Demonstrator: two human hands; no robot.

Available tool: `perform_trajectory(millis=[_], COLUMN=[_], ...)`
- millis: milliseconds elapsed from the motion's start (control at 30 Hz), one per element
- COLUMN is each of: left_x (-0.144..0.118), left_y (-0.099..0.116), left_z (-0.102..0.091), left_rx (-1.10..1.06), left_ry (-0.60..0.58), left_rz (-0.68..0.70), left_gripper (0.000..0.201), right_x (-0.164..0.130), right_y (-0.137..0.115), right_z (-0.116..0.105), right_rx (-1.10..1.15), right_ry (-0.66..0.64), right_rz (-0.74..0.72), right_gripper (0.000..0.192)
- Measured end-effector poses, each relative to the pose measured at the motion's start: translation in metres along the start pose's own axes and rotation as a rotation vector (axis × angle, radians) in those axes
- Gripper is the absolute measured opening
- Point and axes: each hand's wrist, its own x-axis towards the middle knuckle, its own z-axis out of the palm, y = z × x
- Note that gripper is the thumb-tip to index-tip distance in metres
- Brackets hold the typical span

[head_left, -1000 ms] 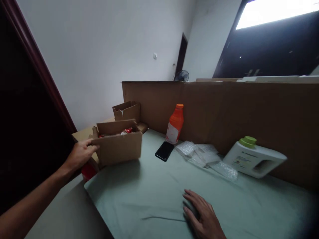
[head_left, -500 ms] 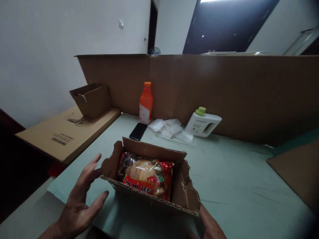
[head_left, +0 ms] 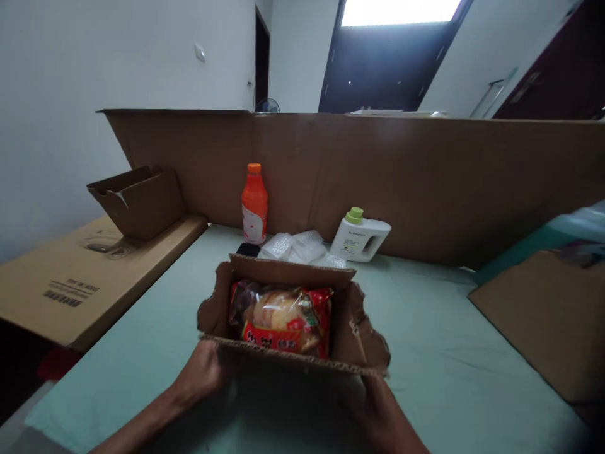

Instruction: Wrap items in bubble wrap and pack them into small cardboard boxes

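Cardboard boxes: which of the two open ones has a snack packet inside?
The torn-edged box between both hands holds the red packet; the box at far left shows nothing inside.

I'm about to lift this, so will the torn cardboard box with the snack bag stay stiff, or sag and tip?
The box is corrugated, so its walls should stay fairly stiff, though the ragged rims may bend. It holds only a puffy snack bag, so it is probably light. The left hand and right hand hold its near corners, so tipping seems unlikely.

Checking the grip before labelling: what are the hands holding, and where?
Both the left hand and right hand hold the open cardboard box at its near lower corners.
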Motion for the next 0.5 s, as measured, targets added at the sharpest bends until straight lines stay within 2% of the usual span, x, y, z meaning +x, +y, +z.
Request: perform_trajectory(millis=[133, 200, 267, 400, 500], left_x=[0.035, 0.038, 0.033, 0.020, 0.016], left_y=[-0.007, -0.014, -0.021, -0.042, -0.065], left_z=[0.029, 0.042, 0.051, 0.061, 0.067], left_rx=[-0.073, -0.096, -0.072, -0.012, 0.020], left_ry=[0.104, 0.145, 0.166, 0.184, 0.168], left_rz=[0.006, 0.008, 0.013, 0.024, 0.016], left_gripper=[0.049, 0.055, 0.052, 0.048, 0.057], right_x=[0.034, 0.040, 0.042, 0.065, 0.116], right_y=[0.029, 0.038, 0.043, 0.047, 0.056], right_z=[-0.017, -0.027, -0.040, -0.071, -0.081], right_rx=[0.085, 0.118, 0.129, 0.116, 0.026], right_ry=[-0.045, -0.110, -0.152, -0.061, 0.034], right_rz=[0.084, 0.077, 0.089, 0.170, 0.057], right_gripper=[0.044, 0.041, 0.036, 0.036, 0.040])
